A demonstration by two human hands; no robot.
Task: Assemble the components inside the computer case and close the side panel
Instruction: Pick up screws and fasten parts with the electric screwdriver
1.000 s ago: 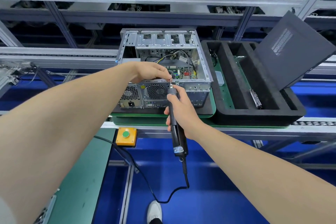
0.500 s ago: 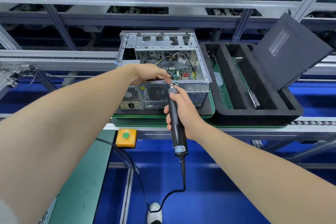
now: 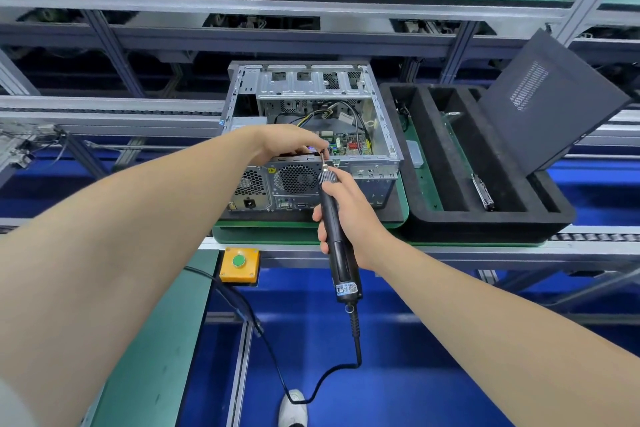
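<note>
An open metal computer case lies on its side on a green pallet, its rear fan grille facing me and its board and cables showing inside. My right hand grips a black electric screwdriver, whose bit points up at the case's near top edge. My left hand sits at that edge, fingertips pinching at the bit tip; whatever it holds is too small to make out. The dark side panel leans upright in a black foam tray to the right.
A yellow box with a green button sits on the rail below the case. The screwdriver's cable hangs down over the blue floor toward a white shoe. A green bench surface runs along my left. Aluminium conveyor rails cross behind.
The screwdriver and both hands stay at the case's near edge; the view has shifted slightly and the cable has swung.
</note>
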